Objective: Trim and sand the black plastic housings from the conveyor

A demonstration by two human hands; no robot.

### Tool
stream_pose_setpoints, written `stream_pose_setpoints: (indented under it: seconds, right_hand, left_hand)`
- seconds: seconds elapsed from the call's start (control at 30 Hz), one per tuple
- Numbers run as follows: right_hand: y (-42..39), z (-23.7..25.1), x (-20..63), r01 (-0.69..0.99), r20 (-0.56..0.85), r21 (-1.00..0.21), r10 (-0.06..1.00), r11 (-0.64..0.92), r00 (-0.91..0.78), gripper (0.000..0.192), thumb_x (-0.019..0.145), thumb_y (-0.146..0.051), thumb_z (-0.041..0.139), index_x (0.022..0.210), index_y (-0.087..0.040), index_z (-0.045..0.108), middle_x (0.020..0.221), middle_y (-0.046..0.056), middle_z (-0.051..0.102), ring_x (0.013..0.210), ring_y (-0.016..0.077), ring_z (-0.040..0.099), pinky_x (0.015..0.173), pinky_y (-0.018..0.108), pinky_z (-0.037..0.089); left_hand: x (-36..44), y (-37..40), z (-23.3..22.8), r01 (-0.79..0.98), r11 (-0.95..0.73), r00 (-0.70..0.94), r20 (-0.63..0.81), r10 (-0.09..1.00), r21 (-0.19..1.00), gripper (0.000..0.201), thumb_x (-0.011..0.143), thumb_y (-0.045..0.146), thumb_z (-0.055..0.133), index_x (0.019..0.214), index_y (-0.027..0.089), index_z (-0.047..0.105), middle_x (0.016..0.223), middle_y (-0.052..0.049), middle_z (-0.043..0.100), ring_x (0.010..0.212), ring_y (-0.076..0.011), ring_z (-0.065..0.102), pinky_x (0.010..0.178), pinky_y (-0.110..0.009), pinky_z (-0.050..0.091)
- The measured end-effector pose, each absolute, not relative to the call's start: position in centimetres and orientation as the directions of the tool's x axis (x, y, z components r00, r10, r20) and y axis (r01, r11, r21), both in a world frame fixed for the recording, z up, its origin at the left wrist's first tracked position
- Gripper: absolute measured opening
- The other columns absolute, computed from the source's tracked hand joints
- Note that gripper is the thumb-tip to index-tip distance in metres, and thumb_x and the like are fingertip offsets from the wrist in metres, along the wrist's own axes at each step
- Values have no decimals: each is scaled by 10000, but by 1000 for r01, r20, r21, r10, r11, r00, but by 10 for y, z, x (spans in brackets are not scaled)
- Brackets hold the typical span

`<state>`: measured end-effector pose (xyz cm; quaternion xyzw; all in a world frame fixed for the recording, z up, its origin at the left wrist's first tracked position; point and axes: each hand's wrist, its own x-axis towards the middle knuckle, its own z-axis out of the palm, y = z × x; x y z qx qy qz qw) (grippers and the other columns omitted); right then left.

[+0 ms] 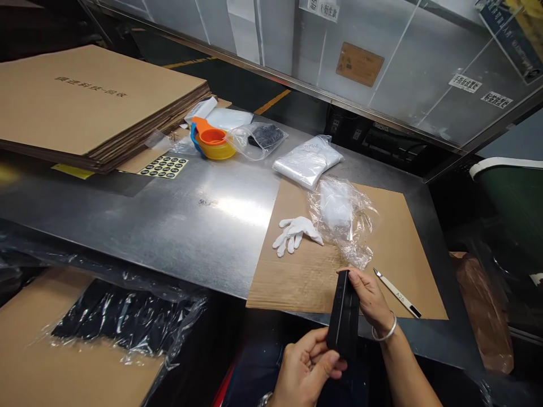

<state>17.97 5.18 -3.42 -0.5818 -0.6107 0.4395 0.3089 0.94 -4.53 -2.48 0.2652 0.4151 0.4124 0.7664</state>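
A long black rectangular part is held up at the front edge of the table; its exact kind I cannot make out. My left hand grips its lower end between thumb and fingers. At the upper end, my right hand is closed on it, thumb along one face. Just beyond lies a flat cardboard sheet, with a white glove, a crumpled clear plastic bag and a white craft knife marked A26 on it.
Stacked cardboard covers the table's left side. Orange and yellow cups, a bag with black material, a white plastic packet and a sticker sheet lie around. An open box of plastic-wrapped black pieces is at lower left.
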Motion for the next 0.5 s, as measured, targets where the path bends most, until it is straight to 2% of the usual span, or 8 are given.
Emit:
stream_pose_setpoints:
  seconds: [0.13, 0.27, 0.3, 0.43, 0.5]
  right_hand:
    - [61, -37, 183, 559, -108, -829, 980, 5, -169, 363, 892, -436, 401, 969, -165, 630, 841, 42, 654, 769, 164, 591, 677, 254, 454]
    - [72, -34, 181, 695, -64, -713, 979, 92, -195, 303, 882, -404, 431, 989, -188, 615, 796, 31, 674, 713, 172, 612, 638, 262, 453]
    - [77, -33, 181, 726, -46, -678, 980, 112, -194, 292, 884, -395, 431, 1005, -197, 609, 817, 34, 679, 734, 179, 619, 655, 271, 454]
    - [108, -32, 192, 835, 39, -530, 988, 148, -150, 260, 918, -314, 383, 998, -195, 600, 939, 65, 660, 881, 191, 604, 769, 308, 442]
    - [129, -35, 201, 879, 54, -456, 990, 138, -127, 253, 930, -280, 376, 941, -170, 603, 911, 60, 642, 856, 171, 596, 771, 322, 450]
  left_hand:
    - [14, -36, -39, -454, 606, 376, -477, 795, 653, 589, 634, 466, 719, 1072, 106, 561, 834, -99, 696, 636, -170, 680, 554, -224, 519]
    - [23, -26, -65, -428, 713, 365, -615, 699, 556, 471, 605, 528, 711, 780, 118, 561, 576, -12, 625, 548, -158, 671, 478, -181, 482]
    - [25, -24, -70, -439, 728, 359, -640, 679, 527, 467, 585, 533, 721, 739, 126, 549, 575, -8, 626, 538, -155, 669, 464, -176, 474]
    - [33, -12, -88, -444, 747, 338, -680, 651, 494, 527, 505, 587, 733, 695, 128, 557, 715, -82, 697, 555, -161, 672, 489, -198, 475]
    - [36, -8, -96, -428, 743, 317, -684, 657, 515, 556, 470, 631, 716, 662, 136, 553, 671, -91, 695, 523, -166, 658, 472, -213, 457]
